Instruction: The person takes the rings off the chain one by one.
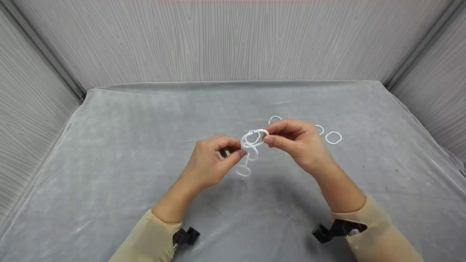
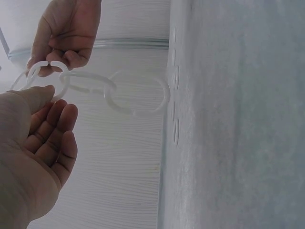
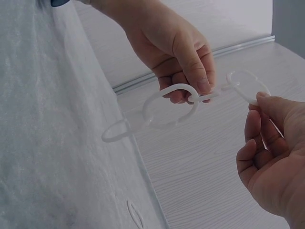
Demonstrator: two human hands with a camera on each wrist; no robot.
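My left hand (image 1: 213, 160) pinches a white plastic ring between thumb and fingers. A short chain of linked white rings (image 1: 249, 145) hangs from there, its lowest ring (image 1: 243, 175) dangling above the cloth. To the right, my right hand (image 1: 302, 143) holds a white ring (image 1: 260, 130) by its edge between thumb and index finger. This ring joins the one at the left fingertips, as the right wrist view shows with the right-hand ring (image 3: 229, 78). A small gap shows in one ring (image 2: 58, 63) in the left wrist view. Fingers partly cover the held rings.
Several loose white rings lie on the grey cloth (image 1: 145, 120) beyond the hands, among them one at the right (image 1: 333, 143) and one partly behind the right hand (image 1: 275, 116). Pale wood-grain panels (image 1: 233, 40) enclose the back and sides.
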